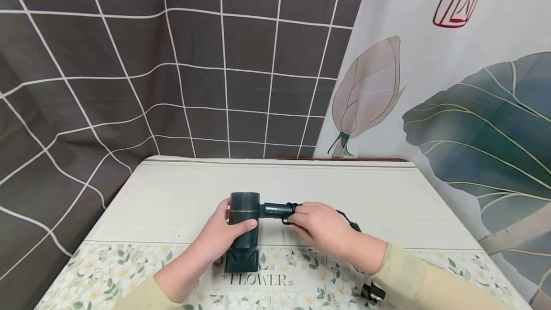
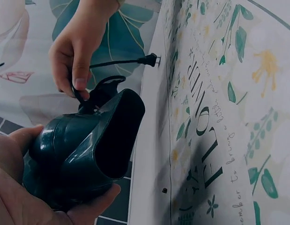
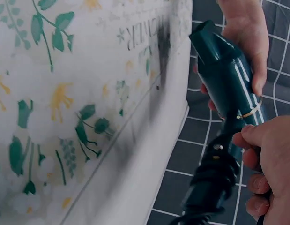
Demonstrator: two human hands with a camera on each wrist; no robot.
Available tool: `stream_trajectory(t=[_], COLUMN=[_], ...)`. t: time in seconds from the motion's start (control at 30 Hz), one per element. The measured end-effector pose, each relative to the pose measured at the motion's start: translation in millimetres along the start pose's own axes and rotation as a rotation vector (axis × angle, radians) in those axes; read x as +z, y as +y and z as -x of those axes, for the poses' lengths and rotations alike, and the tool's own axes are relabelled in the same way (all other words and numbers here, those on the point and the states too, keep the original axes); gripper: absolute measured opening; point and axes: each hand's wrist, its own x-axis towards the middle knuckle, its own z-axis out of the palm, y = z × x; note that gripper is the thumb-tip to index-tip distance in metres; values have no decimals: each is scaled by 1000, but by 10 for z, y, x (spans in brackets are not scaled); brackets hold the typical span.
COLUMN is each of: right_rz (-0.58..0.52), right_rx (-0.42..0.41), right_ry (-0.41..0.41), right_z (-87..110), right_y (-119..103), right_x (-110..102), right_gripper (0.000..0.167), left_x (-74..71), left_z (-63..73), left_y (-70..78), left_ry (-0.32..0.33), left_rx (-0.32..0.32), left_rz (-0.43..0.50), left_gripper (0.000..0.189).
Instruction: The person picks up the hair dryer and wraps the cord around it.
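Note:
A dark green hair dryer [image 1: 245,233] with a flat nozzle [image 2: 121,136] is held above the table, nozzle toward the table's near side. My left hand [image 1: 228,231] grips its barrel, thumb on top and fingers round the far side. The black power cord [image 3: 215,164] is wound round the handle [image 1: 275,210]. Beside that handle my right hand [image 1: 320,228] pinches the cord between thumb and fingers. From there a length of cord runs past the right wrist to its plug [image 1: 372,293], which hangs near the right sleeve.
Below lies a table [image 1: 193,176] with a white cover and a floral printed band marked FLOWER. A dark grid-patterned curtain [image 1: 249,85] stands behind it and to the left. On the right hangs a white cloth [image 1: 413,8] with printed leaves.

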Motion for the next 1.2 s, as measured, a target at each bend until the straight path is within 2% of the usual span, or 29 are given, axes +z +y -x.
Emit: stream_trajectory(t=[0.27,0.53,0.73,1.2], right_rz=[40,-2,-9,-29], right_rx=[-101,-166,-158,-77], right_ry=[73,107,129,111], right_z=[-19,-46,-46,-48], right_y=[89,209,327,510], right_x=[-37,-92,-74,-54], right_gripper=[5,7,9,19], left_x=[-5,-24,-35,-69], left_z=[10,40,50,77], left_y=[-43,-56,-52,-30], left_ry=[-22,-44,-69,-106], left_rx=[-6,-1,-12,-10], left_rz=[-49,-81,-84,-42], left_gripper=[105,103,101,95])
